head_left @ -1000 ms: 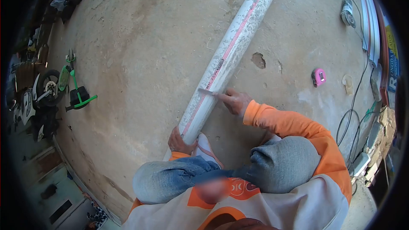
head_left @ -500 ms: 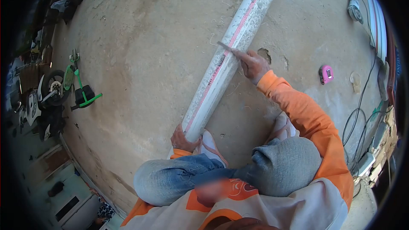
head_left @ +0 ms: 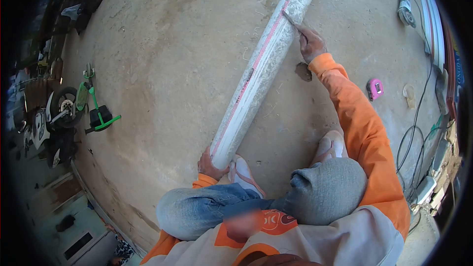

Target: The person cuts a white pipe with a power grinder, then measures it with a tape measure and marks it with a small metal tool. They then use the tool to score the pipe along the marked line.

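Note:
A long white pipe (head_left: 256, 76) with a red printed stripe runs diagonally over the concrete floor, its surface scuffed and mottled. At its near end, my left hand (head_left: 212, 164) is wrapped around the rim beside my foot. Farther up, on the pipe's right side, my right hand (head_left: 311, 43) grips a thin flat blade (head_left: 290, 18), whose tip lies against the pipe close to the stripe. The blade's handle is hidden in my fingers.
On the right lie a pink tape measure (head_left: 375, 89), black cables (head_left: 416, 133) and an angle grinder-like tool (head_left: 406, 10). A green scooter (head_left: 101, 113) and a motorbike (head_left: 64, 106) stand at left. A hole (head_left: 303, 72) marks the floor beside the pipe.
My right hand has moved up along the pipe, away from my body, with the blade. My left hand still holds the near end.

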`<control>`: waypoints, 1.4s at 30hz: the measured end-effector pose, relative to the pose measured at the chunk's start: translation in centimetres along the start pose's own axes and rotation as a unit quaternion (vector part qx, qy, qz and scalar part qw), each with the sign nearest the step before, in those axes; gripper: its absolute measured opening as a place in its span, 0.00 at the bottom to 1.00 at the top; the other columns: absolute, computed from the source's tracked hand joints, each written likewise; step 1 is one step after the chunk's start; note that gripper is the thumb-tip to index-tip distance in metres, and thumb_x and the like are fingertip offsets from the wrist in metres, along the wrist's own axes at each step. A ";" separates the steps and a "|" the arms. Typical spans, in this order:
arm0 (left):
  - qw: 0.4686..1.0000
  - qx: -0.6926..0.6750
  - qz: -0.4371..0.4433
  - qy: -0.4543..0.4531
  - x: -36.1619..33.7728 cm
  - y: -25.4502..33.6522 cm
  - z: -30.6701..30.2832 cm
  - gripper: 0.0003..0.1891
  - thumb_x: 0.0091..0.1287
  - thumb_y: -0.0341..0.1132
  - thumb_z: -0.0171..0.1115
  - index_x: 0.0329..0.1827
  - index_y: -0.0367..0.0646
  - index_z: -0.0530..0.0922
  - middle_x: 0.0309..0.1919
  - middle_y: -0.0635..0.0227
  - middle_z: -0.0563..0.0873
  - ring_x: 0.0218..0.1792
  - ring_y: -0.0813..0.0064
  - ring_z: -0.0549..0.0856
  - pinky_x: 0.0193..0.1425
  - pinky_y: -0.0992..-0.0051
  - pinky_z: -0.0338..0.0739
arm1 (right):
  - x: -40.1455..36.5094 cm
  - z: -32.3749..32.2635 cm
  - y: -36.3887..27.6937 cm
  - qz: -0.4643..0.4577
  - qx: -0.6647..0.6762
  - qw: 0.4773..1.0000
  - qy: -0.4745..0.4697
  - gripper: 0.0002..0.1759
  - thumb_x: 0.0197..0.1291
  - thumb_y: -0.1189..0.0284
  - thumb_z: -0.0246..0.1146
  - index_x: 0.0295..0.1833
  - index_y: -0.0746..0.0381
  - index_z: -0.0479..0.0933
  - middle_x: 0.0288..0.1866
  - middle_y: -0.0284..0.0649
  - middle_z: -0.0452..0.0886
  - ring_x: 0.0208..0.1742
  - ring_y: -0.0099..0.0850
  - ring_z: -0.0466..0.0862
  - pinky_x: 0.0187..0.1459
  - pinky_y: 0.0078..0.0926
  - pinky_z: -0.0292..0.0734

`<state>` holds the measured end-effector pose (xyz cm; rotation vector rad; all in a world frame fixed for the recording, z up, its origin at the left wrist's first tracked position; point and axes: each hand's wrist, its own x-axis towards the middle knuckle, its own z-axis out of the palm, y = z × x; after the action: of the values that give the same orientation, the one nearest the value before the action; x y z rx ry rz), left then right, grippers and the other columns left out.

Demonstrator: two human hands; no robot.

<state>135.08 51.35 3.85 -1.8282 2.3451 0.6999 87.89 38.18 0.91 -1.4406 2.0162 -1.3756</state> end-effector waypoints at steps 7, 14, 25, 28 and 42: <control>0.996 -0.066 -0.021 -0.052 1.3 -1.2 -0.3 0.56 0.31 0.48 0.78 0.67 0.43 0.56 0.53 0.51 0.73 0.55 0.52 0.73 0.59 0.56 0.65 | -13.3 3.6 -6.2 -0.197 -0.013 0.947 -0.254 0.23 0.55 0.79 0.56 0.57 0.47 0.74 0.27 0.45 0.71 0.26 0.43 0.76 0.28 0.37 0.72; 0.998 -0.038 0.005 -0.043 1.1 -1.5 -1.0 0.58 0.32 0.51 0.78 0.67 0.41 0.56 0.55 0.50 0.73 0.56 0.50 0.73 0.60 0.57 0.66 | 0.6 0.1 1.3 -0.024 -0.069 0.997 0.004 0.20 0.58 0.76 0.54 0.56 0.50 0.74 0.30 0.48 0.74 0.32 0.47 0.77 0.36 0.39 0.73; 0.994 -0.093 0.024 -0.055 1.5 -1.7 -1.8 0.55 0.32 0.48 0.79 0.66 0.39 0.58 0.53 0.49 0.73 0.55 0.51 0.73 0.60 0.58 0.67 | 2.4 -0.5 1.3 -0.058 -0.190 0.980 0.005 0.17 0.60 0.78 0.53 0.54 0.55 0.76 0.29 0.48 0.75 0.29 0.43 0.77 0.34 0.36 0.72; 0.996 -0.072 0.011 -0.057 1.4 -2.2 -1.4 0.54 0.33 0.47 0.78 0.66 0.41 0.58 0.53 0.50 0.74 0.55 0.51 0.74 0.60 0.58 0.67 | 3.2 -1.1 0.8 -0.033 -0.169 0.984 -0.038 0.16 0.60 0.77 0.54 0.54 0.56 0.76 0.29 0.48 0.76 0.29 0.44 0.77 0.34 0.37 0.72; 0.998 -0.051 0.013 -0.034 1.1 -2.4 -1.6 0.54 0.31 0.47 0.78 0.66 0.43 0.59 0.53 0.51 0.73 0.54 0.51 0.73 0.59 0.57 0.66 | 2.1 1.1 -0.6 -0.114 -0.137 0.982 -0.067 0.16 0.59 0.75 0.55 0.53 0.53 0.76 0.32 0.48 0.77 0.32 0.48 0.79 0.34 0.40 0.75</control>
<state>137.38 49.25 4.16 -1.7859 2.3332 0.8872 88.00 35.77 1.41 -1.8814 2.0662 -1.0741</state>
